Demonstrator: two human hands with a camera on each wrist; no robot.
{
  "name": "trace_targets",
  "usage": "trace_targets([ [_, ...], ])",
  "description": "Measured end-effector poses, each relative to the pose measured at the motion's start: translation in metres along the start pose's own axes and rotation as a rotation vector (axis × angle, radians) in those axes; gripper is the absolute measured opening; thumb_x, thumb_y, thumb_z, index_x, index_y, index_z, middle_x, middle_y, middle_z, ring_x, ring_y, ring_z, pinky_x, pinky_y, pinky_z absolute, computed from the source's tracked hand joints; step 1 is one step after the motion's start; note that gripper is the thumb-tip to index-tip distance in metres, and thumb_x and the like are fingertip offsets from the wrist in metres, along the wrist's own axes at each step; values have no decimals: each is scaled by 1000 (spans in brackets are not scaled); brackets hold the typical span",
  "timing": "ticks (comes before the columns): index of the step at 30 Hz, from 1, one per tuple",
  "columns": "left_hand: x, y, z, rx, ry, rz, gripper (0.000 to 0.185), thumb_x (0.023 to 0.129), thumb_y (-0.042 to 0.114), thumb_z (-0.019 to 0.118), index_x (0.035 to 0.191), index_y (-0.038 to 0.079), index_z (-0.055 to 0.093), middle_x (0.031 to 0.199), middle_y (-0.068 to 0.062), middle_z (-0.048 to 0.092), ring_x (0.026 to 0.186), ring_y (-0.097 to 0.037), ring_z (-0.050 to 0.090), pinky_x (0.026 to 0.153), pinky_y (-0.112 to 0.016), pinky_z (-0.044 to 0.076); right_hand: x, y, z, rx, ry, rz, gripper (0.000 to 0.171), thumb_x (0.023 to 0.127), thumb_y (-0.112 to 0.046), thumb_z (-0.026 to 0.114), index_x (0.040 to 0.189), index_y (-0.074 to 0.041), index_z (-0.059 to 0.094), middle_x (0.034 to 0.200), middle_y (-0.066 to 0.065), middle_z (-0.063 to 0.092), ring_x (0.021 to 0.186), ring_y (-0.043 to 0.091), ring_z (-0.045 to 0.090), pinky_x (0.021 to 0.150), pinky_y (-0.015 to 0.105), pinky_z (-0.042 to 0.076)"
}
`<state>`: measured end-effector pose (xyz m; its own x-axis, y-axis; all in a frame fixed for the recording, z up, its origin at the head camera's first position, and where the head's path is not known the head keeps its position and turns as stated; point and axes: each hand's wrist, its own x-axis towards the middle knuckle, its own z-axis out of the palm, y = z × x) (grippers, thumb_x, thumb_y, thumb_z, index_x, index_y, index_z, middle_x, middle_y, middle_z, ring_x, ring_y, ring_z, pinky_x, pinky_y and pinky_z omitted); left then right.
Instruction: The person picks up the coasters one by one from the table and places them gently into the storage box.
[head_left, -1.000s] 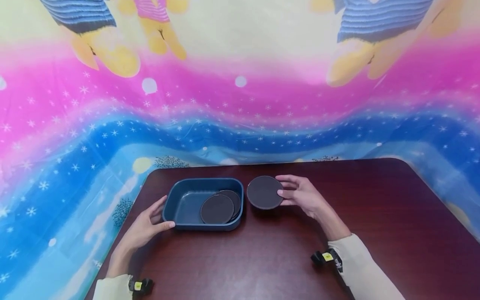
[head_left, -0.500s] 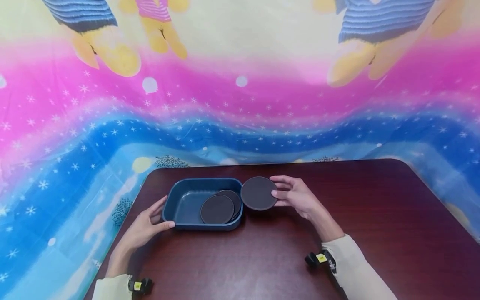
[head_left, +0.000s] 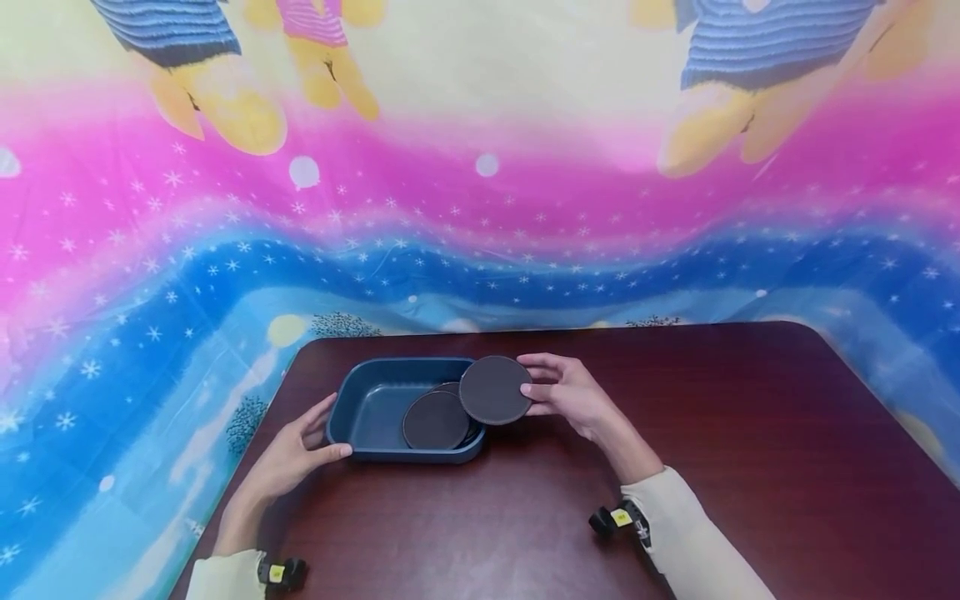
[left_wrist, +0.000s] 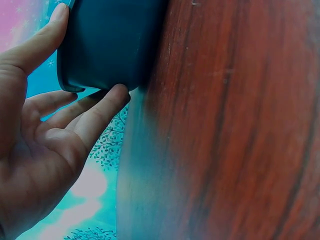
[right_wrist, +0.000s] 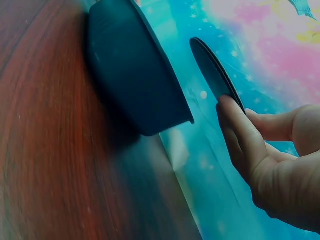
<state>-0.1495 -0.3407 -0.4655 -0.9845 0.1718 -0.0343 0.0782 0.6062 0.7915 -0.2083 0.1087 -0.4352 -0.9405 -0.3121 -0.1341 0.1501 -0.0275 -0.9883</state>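
A blue-grey rectangular tub point(head_left: 375, 457) with rounded corners stands on the table. My left hand point(head_left: 288, 454) grips its left end, thumb at the front rim; in the left wrist view the fingers point(left_wrist: 102, 112) bear on the end wall. Inside, at the right, dark round coasters point(head_left: 435, 421) lie overlapping. My right hand point(head_left: 573, 396) pinches another dark coaster point(head_left: 495, 390) by its right edge, thumb on top and fingers beneath. That coaster overlaps the tub's right rim in the head view. The right wrist view shows the coaster point(right_wrist: 212, 67) thin, edge-on, apart from and above the tub point(right_wrist: 135, 70).
The dark red-brown wooden table point(head_left: 712, 417) has rounded back corners. Behind it hangs a colourful cloth backdrop point(head_left: 480, 217) with printed snowflakes and figures. Black straps with small devices point(head_left: 618, 518) sit at both wrists.
My right hand has moved left with its coaster, from beside the tub to over its right rim. My left hand and the tub have stayed in place.
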Motion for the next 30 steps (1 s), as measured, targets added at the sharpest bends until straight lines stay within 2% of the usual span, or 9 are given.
trace_targets([
  [10,1,-2,0,7,14,0,94,97,31,82,172,12,27,163,-29,48,142,-51,58,104,-57,60,7,6,19,-28,-27,-12,58,99,9,66,155,4,51,141,31,62,90,18,78,76,36,68],
  [21,2,0,1,-9,-4,-28,94,98,30,81,172,12,26,164,-29,47,143,-51,56,105,-56,59,11,6,27,-76,-56,-6,57,100,6,67,155,0,52,140,29,64,93,21,79,81,41,68],
  [30,1,1,0,-11,-3,-33,94,99,30,81,172,11,25,164,-30,46,143,-52,56,105,-55,60,23,4,36,-110,-73,-22,56,99,7,68,153,-1,56,135,27,68,90,21,79,79,43,68],
])
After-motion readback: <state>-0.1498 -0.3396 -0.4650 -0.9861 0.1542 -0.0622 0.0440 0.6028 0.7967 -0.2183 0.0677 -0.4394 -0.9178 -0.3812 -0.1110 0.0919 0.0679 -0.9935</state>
